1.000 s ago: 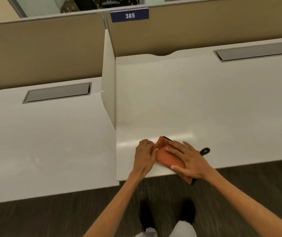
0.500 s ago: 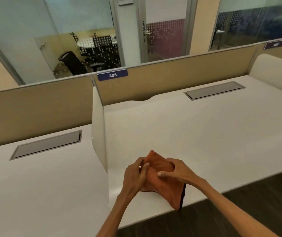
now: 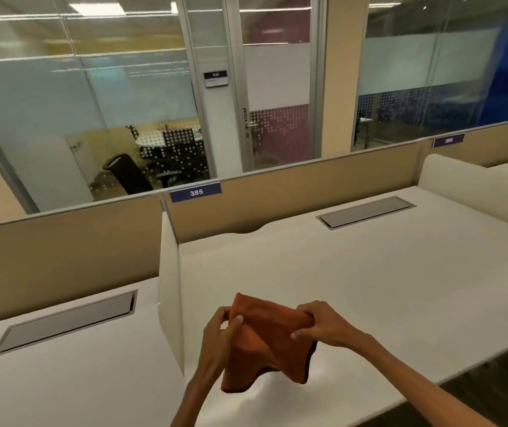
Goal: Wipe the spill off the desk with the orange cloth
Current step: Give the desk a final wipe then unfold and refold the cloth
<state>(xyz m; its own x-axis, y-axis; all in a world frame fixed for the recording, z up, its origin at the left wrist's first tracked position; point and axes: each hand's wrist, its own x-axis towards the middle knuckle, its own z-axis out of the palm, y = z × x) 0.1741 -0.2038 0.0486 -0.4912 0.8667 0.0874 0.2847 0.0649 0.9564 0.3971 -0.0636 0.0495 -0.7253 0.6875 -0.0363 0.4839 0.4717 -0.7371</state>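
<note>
The orange cloth (image 3: 269,343) hangs spread out above the front of the white desk (image 3: 369,291), lifted off its surface. My left hand (image 3: 220,334) pinches its upper left edge and my right hand (image 3: 323,326) grips its upper right edge. The cloth's lower corners droop toward the desk. I can make out no spill on the desk top; a faint sheen shows just below the cloth.
A white divider panel (image 3: 169,291) stands left of my hands, with a second desk (image 3: 61,380) beyond it. Grey cable hatches (image 3: 366,212) (image 3: 64,323) sit in both desks. A tan partition (image 3: 277,192) with a label 385 (image 3: 196,192) backs them. Another divider (image 3: 477,189) rises at right.
The cloth has gone from lying pressed on the desk edge to being held up and pulled wider between both hands. My view has tilted up toward the glass offices.
</note>
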